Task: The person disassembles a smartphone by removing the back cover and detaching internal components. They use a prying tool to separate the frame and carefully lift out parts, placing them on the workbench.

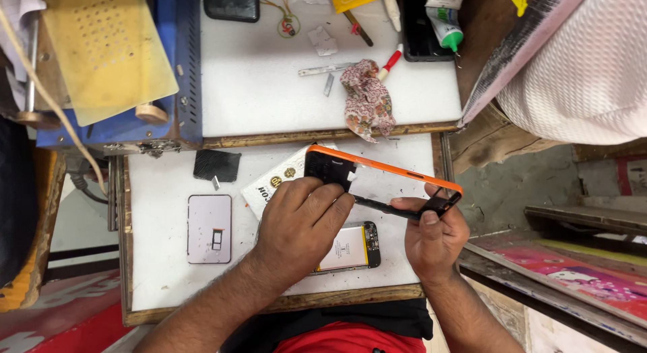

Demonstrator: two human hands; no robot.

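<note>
So over on the far left there's the blue machine (121, 124) with a yellowish perforated sheet (101, 49) lying on top, hanging right at the back edge of my white work board (162, 258). That board has a wooden rim all round, and the left half is where the open room is: just a small black square pad (216, 165) near the back and a pale phone back panel (209, 229) lying flat, well apart from the front edge.

My left hand (300, 225) is clenched down on the near-left corner of the orange phone frame (384, 181), fingers curled over its black inner part. Under my wrist sits a phone body with its battery showing (350, 246), and a white card with gold dots (273, 184) is tucked beneath the frame's left end.

The frame is lifted and tilted, its right end sticking out past the board's right edge. My right hand (431, 235) pinches that right corner, thumb on top of the black rim. Not much room there, the big white textured roll (586, 76) is close by on the right.

On the rear white board: a flowered rag (367, 100), a red-handled tool (389, 62), and 1 black tray (421, 29) with a green-capped tube (445, 22) resting in it.
</note>
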